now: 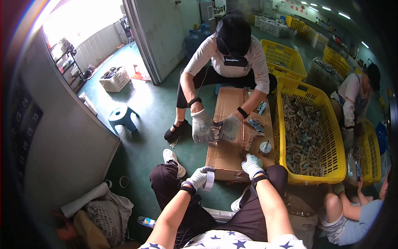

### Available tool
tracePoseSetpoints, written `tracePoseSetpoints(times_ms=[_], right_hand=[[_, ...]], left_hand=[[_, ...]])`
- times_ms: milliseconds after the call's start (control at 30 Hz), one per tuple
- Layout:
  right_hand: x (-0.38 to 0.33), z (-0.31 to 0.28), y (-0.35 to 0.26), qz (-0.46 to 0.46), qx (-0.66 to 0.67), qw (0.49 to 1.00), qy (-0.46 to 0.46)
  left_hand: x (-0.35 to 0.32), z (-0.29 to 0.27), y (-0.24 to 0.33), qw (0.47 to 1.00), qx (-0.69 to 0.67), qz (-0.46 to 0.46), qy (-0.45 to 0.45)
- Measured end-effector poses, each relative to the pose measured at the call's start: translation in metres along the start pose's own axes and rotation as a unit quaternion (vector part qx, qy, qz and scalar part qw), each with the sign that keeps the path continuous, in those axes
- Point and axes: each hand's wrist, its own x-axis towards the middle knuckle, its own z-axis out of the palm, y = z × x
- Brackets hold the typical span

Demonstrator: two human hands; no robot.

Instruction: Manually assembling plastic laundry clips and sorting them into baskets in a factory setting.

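Note:
My left hand [198, 178], in a striped work glove, is closed around a white roll of tape [208, 181] beside the near left corner of a cardboard box [229, 154]. My right hand [253, 166], gloved alike, rests at the box's near edge with its fingers drawn together; what they pinch, if anything, is too small to make out. Near it on the box stands a white round piece with an upright stem [265, 146]. Blue-and-grey parts [256, 125] lie farther back. Across the box, a co-worker's two gloved hands [203, 126] meet over a small light piece.
To the right stands a large yellow crate [311, 179] full of small brownish pieces. A blue stool [123, 118] is at the left, sacks [108, 213] at the lower left. Other people sit at the far right, near another yellow crate [370, 149].

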Motion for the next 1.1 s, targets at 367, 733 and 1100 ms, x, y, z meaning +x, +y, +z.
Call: tracePoseSetpoints(times_ms=[367, 733, 1100], right_hand=[[-0.005, -0.003, -0.004, 0.0, 0.005, 1.0, 0.005], [0.005, 0.01, 0.001, 0.014, 0.018, 1.0, -0.002], [0.006, 0.011, 0.0, 0.01, 0.018, 1.0, 0.002]], left_hand=[[0.003, -0.003, -0.005, 0.998, -0.057, -0.005, -0.004], [0.005, 0.001, -0.007, 0.997, -0.074, -0.008, 0.009], [0.004, 0.001, -0.006, 0.996, -0.084, -0.006, 0.01]])
